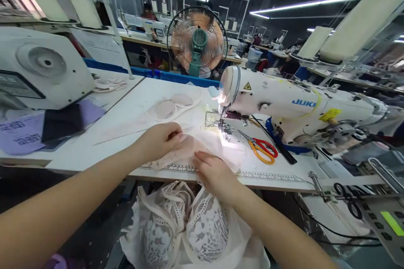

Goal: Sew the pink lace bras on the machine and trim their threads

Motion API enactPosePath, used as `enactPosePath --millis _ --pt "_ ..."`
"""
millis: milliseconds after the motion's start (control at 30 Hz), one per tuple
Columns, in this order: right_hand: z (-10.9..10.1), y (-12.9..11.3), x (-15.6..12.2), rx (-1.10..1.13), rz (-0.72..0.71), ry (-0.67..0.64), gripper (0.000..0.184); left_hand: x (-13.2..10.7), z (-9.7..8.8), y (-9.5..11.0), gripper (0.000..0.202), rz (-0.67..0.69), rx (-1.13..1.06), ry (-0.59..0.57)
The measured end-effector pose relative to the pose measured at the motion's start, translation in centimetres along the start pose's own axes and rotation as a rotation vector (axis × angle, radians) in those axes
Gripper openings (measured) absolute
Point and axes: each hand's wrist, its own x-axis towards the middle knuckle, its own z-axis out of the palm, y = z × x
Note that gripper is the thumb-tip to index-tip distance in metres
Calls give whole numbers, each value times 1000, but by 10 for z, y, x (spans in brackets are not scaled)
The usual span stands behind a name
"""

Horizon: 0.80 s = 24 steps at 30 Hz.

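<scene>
My left hand (160, 139) is closed in a pinch on a piece of pale pink fabric (202, 145) lying on the white sewing table (126, 113). My right hand (214, 174) rests on the near edge of the same fabric, fingers curled on it. The fabric runs towards the needle area (222, 126) of a white sewing machine (293, 105), brightly lit by its lamp. Another pink garment piece (172, 107) lies further back on the table. A bag of white lace pieces (192, 227) hangs below the table edge, under my hands.
Orange-and-red scissors (261, 149) lie right of the needle. A fan (197, 42) stands behind the table. Another machine (41, 67) and purple papers (22, 132) sit at the left. A green-lit control panel (389, 222) is at the right. People work at benches far behind.
</scene>
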Motion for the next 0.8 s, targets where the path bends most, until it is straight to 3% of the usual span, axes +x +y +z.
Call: enactPosePath --millis 133,267,467,667,800 --pt "15 2 36 -104 81 69 24 10 -22 -4 24 -34 -127 7" --pt "15 1 44 -104 -4 101 17 4 -22 -12 31 -5 -244 -68" --pt "-18 -13 37 -34 -86 281 20 -13 -27 -7 31 85 -398 -159" --pt "-49 -27 35 43 -27 501 10 -22 -41 12 28 210 -419 -208" --pt "-56 -29 34 217 -46 430 8 -27 -45 19 28 254 -393 -205"
